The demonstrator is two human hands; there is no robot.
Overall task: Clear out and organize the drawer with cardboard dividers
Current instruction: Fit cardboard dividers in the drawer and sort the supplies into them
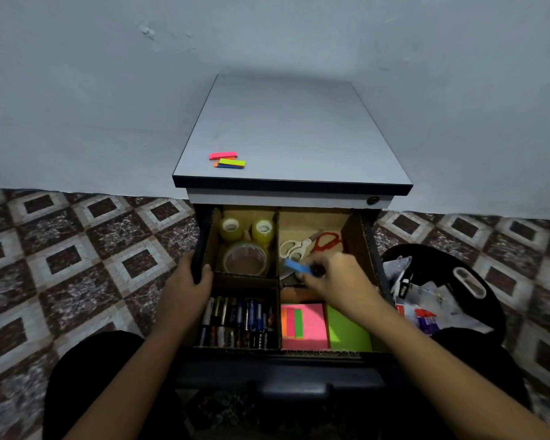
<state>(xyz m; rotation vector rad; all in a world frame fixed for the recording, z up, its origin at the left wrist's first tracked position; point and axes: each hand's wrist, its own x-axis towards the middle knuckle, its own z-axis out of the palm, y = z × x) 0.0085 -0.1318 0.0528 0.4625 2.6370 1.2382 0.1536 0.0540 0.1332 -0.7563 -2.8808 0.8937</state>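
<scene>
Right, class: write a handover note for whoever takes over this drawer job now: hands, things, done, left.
Left hand grips the left wall of the drawer.
Right hand pinches a blue strip above the scissors.
Tape rolls back left, scissors back right, batteries front left, sticky notes front right.
Done: dividers in, four sections filled.
Left: put down the blue strip; coloured strips on the cabinet top need a place.

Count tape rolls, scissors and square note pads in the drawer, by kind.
Tape: 3 – small yellowish roll, second small yellowish roll, large clear roll
Scissors: 2 – white-handled pair, red-handled pair
Square note pads: 2 – pink pad, green pad
Total: 7
The right hand hides part of the scissors compartment.
</scene>
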